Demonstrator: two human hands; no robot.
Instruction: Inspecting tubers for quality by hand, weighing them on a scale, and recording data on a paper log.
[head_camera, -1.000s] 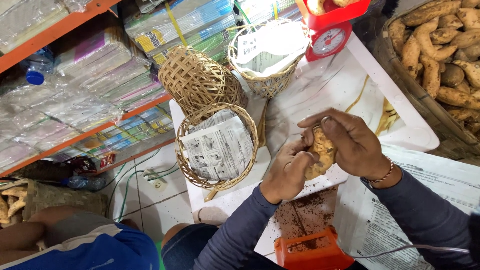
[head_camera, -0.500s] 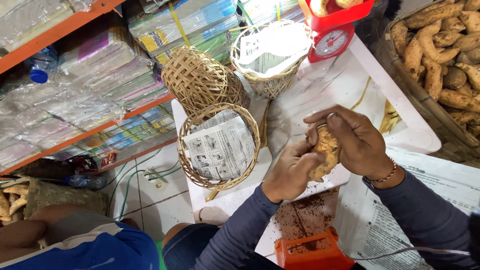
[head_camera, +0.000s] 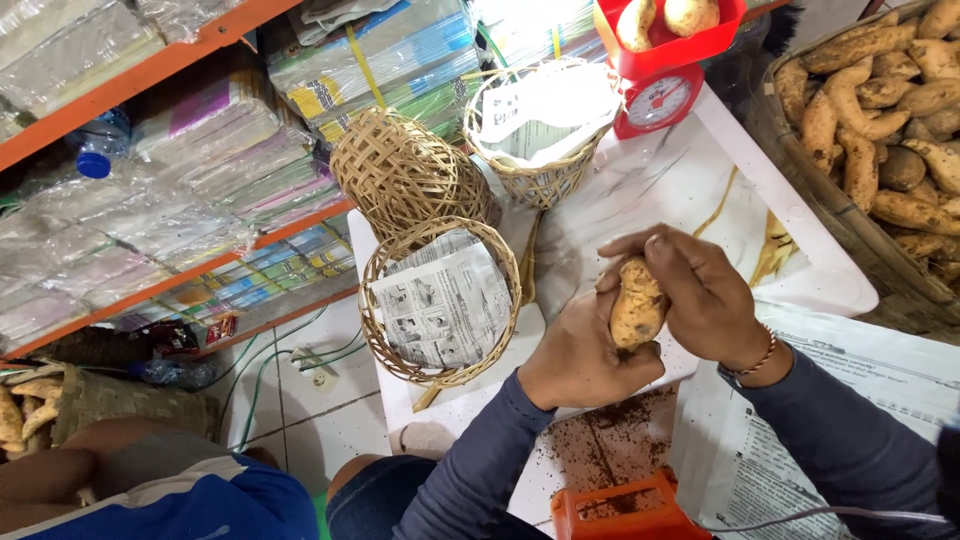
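Both hands meet over the white counter (head_camera: 700, 190), closed around 1 sweet potato (head_camera: 637, 305). The left hand (head_camera: 580, 355) cups it from below and behind, its grip wrapped on the lower end; the right hand (head_camera: 700, 295) covers it from above, fingers curled over the top, so only a strip of the tuber shows between them. That strip is pale orange-tan, lumpy and dull, with darker specks of soil. It stands nearly upright, held just above the counter's edge. Loose brown dirt (head_camera: 610, 450) lies on the surface directly below, beside an orange tool (head_camera: 615, 510). To the left sits a round woven basket (head_camera: 440, 300) lined with newspaper. A big basket of sweet potatoes (head_camera: 880, 130) stands at the far right, and a red scale (head_camera: 665, 60) carries 2 more.
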